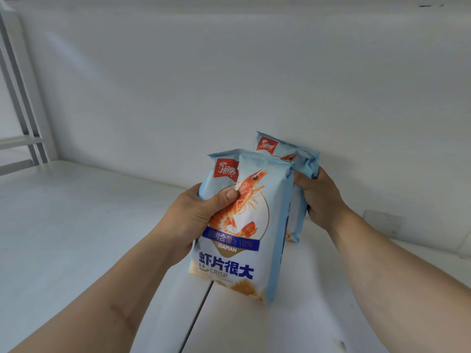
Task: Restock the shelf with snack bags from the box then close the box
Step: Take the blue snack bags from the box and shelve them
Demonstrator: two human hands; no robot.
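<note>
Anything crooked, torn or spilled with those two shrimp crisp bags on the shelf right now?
Nothing spilled or torn that I can see. The front bag in the left hand leans slightly left. The rear bag, gripped by the right hand, is crumpled at its top right corner. The shelf looks clean.

A: What colours is the front snack bag (244,225) showing?
B: Pale blue and white, carrying an orange-red shrimp, a red logo square, a dark blue band and dark blue lettering.
A: And the rear bag (285,151), toward the shelf's back edge?
B: It's wearing the same pale blue, with a red logo.
A: The shelf (76,225)?
B: It's looking plain white.
</note>
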